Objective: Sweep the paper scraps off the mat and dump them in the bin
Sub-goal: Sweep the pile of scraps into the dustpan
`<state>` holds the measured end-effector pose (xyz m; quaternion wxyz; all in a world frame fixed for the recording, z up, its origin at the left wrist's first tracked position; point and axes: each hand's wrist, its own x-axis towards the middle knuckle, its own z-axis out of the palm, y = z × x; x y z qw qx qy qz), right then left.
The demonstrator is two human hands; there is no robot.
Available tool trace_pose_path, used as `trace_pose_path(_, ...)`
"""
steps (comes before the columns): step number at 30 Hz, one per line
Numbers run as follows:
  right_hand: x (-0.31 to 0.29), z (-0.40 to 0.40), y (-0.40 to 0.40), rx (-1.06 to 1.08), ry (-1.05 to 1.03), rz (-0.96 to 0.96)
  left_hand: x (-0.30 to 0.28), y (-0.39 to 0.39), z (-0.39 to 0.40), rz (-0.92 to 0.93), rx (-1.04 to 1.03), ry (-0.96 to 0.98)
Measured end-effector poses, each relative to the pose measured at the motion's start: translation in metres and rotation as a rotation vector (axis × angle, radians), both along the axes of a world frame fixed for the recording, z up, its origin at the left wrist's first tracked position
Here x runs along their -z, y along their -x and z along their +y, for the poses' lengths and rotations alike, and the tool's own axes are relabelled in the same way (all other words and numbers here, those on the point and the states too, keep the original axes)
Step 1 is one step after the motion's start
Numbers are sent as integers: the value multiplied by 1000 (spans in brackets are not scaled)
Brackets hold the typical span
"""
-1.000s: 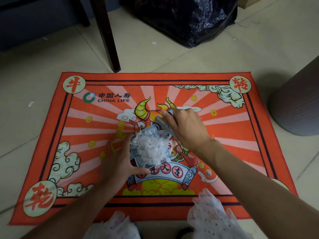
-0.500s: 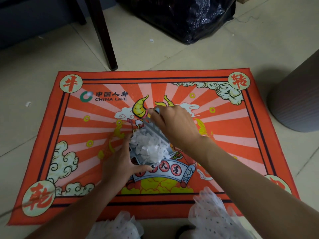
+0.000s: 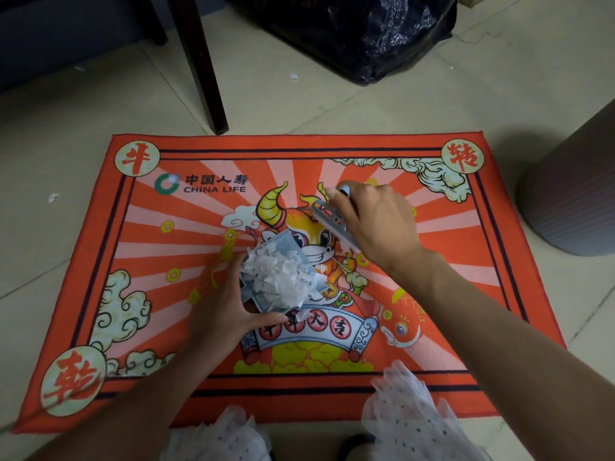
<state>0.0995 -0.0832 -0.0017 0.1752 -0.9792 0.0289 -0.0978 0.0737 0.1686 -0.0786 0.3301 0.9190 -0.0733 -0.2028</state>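
An orange-red printed mat (image 3: 133, 247) lies flat on the tiled floor. At its middle my left hand (image 3: 219, 314) grips a small grey dustpan (image 3: 256, 299) heaped with white paper scraps (image 3: 283, 274). My right hand (image 3: 376, 224) holds a small grey hand brush (image 3: 332, 221) just right of and above the pan, lifted off the pile. A few scraps lie by the pan's lip. The grey ribbed bin (image 3: 572, 191) stands off the mat's right edge.
A dark chair leg (image 3: 203, 64) stands just beyond the mat's far edge. A black plastic bag (image 3: 359, 31) sits further back. Stray scraps (image 3: 52, 197) lie on the tiles at left and near the bag. White dotted fabric (image 3: 409, 424) hangs at the mat's near edge.
My right hand with the brush has pulled away from the scrap pile, up and to the right. The dustpan in my left hand stays in nearly the same spot.
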Motion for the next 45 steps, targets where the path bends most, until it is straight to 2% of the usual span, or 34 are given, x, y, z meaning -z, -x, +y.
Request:
trace_pose_path(5, 7, -10, 0, 48, 38, -17, -4, -12, 15, -43, 102, -71)
trace_pose_path(11, 19, -10, 4, 23, -102, -21, -8, -20, 27, -99, 286, -186)
trace_pose_path(17, 25, 17, 18, -78, -110, 9, -8, -6, 12, -87, 214, -202)
trace_pose_path(24, 24, 25, 23, -69, -87, 5, -14, 4, 2, -54, 193, -256)
trace_pose_path(31, 14, 17, 11, -7, -274, -33, -12, 5, 4, -17, 175, -215)
trace_pose_path(35, 4, 7, 10, 23, -194, -77, -13, 5, 3, -12, 163, -175)
trace_pose_path(39, 9, 2, 12, 31, -89, -38, -12, 7, 2, -8, 140, -155)
trace_pose_path(45, 24, 17, 25, -17, -139, 7, -10, 8, 0, -1, 134, -104)
